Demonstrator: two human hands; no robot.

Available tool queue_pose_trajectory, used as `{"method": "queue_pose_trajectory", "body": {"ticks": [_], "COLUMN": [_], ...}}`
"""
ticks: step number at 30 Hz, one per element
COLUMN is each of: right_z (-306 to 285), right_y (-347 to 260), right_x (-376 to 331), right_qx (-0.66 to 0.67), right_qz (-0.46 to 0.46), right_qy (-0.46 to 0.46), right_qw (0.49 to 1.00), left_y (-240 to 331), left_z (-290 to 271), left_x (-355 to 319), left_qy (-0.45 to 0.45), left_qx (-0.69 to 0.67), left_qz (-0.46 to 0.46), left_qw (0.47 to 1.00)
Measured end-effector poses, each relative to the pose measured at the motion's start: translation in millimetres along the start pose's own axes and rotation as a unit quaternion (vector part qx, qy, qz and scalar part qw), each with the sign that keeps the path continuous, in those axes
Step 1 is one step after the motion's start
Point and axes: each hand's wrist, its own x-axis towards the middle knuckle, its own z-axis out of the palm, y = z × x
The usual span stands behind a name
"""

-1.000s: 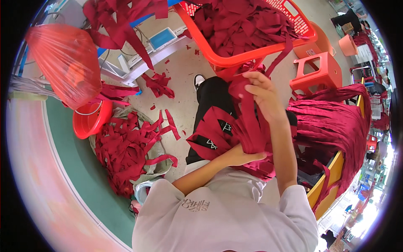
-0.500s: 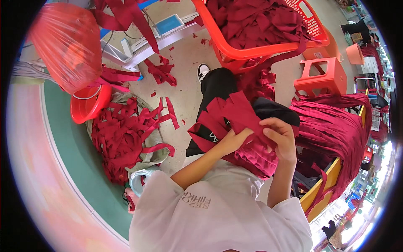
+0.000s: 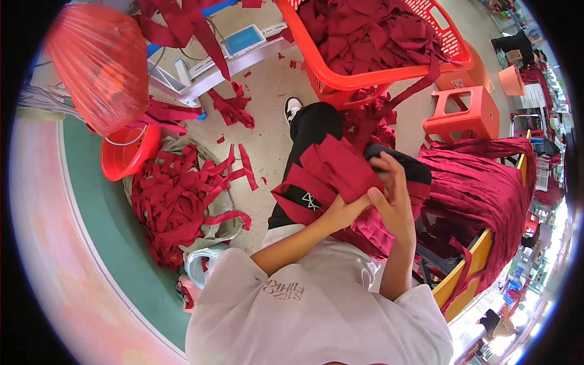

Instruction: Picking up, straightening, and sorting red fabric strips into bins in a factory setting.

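far left, a red plastic bag (image 3: 97, 64) hangs above a red bucket (image 3: 125, 155), and a loose heap of dark red fabric strips (image 3: 176, 204) lies on the floor beside them. more scraps dot the bare floor (image 3: 267, 97).

in the middle, a seated person in a white shirt (image 3: 316, 316) holds a stack of red fabric pieces (image 3: 331, 173) on the lap, over black trousers (image 3: 307, 131). the left hand (image 3: 344, 210) is under the near edge of the stack, fingers closed around it from below. the right hand (image 3: 392, 198) lies on top, thumb and fingers pressed together onto the upper layers. the pieces are flat, roughly rectangular, fanned slightly so several edges show, with a small pale mark on a lower piece.

above, a large red basket (image 3: 377, 76) is full of the same cloth. to the right stands an orange stool (image 3: 462, 115), then a big draped pile of red fabric (image 3: 480, 194) over a yellow frame (image 3: 465, 277).

as a judgement: the fan could slide apart, since the layers are limp and only pinched at one end; a loosened thumb would let the far corners droop off the knee to the floor. the strip trailing from the basket hangs near the stack and could snag in it.
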Motion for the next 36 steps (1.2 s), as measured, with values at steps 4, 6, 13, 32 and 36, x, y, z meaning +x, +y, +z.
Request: {"method": "queue_pose_trajectory", "body": {"ticks": [4, 6, 13, 32, 36], "right_z": [-28.7, -35.0, -56.1, -110.1, -144.2], "right_y": [6.7, 4.2, 25.0, 399.0, 454.8], "right_x": [-1.9, -7.4, -20.7, -390.2, -361.4], "right_qx": [-0.141, -0.193, -0.336, -0.267, -0.253], "right_qz": [0.067, 0.107, -0.179, 0.506, 0.307], "right_qy": [-0.141, -0.185, -0.194, 0.183, 0.200], "right_qw": [0.978, 0.958, 0.904, 0.800, 0.895], "left_y": [21.6, 29.8, 38.1, 100.7, 79.8], "left_z": [0.4, -2.8, -16.6, -98.4, -100.3], "left_x": [0.0, 6.5, 24.1, 45.3, 62.8], "left_qy": [0.083, 0.070, 0.041, -0.012, -0.011], "left_qx": [-0.080, -0.173, -0.269, -0.403, -0.417], "left_qz": [-0.077, -0.113, -0.040, 0.021, -0.021], "left_qw": [0.990, 0.976, 0.961, 0.915, 0.908]}}
